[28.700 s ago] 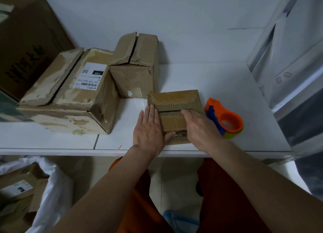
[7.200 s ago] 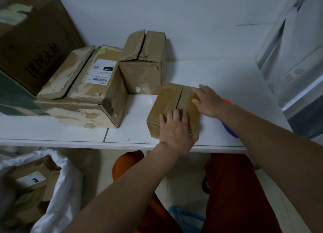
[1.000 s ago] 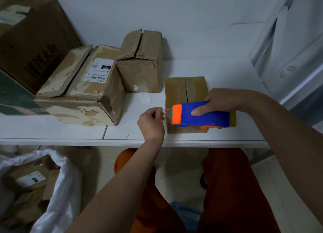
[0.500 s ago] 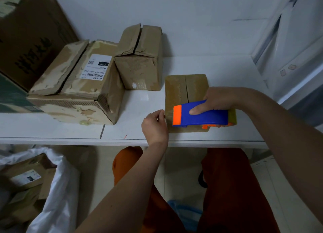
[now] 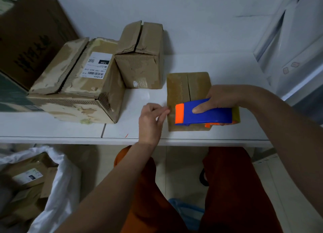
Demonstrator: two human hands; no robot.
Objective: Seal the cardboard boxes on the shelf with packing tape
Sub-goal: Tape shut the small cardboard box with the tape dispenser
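A small cardboard box [image 5: 183, 87] lies near the front edge of the white shelf [image 5: 218, 66], its two top flaps meeting in a seam. My right hand [image 5: 220, 98] grips a blue and orange tape dispenser [image 5: 204, 113] held sideways over the box's near part. At the box's left side my left hand [image 5: 152, 117] pinches what looks like the clear tape end, just left of the dispenser's orange nose. The tape itself is hard to make out.
Two more worn boxes stand on the shelf: a large one with a white label [image 5: 78, 82] at the left and a medium one [image 5: 141, 56] behind it. A big brown carton [image 5: 29, 31] fills the far left. A white bag of boxes [image 5: 52, 183] sits on the floor.
Little has changed over the last second: my right hand keeps the dispenser over the box and my left hand stays pinched at the box's left side.
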